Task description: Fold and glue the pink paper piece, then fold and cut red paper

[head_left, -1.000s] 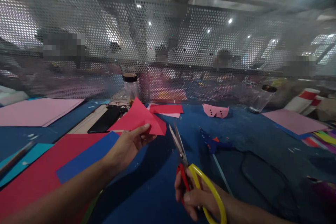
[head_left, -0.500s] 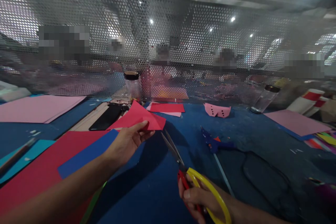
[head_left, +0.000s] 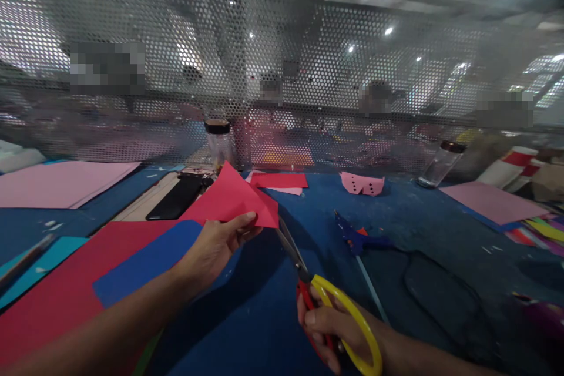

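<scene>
My left hand (head_left: 222,247) pinches a folded piece of red paper (head_left: 231,197) between thumb and fingers, holding it above the table. In my right hand (head_left: 324,323) is a pair of scissors (head_left: 297,261) with one yellow and one red handle loop. Their blades point up and left, slightly apart, and the tips are at the paper's right corner, partly behind it. Whether the blades touch the paper I cannot tell. Below my left forearm lie a blue paper strip (head_left: 147,261) and a large red sheet (head_left: 57,299).
A blue glue gun (head_left: 356,238) with a black cord lies right of the scissors. Behind it stands a pink cut-out (head_left: 362,184) with dark holes. A black phone (head_left: 176,197), two jars and pink sheets (head_left: 66,182) lie around. A perforated metal screen (head_left: 282,70) borders the table.
The scissors have come up to the red paper's right corner, which they were just below before. My left hand has tilted the paper, showing more of its face.
</scene>
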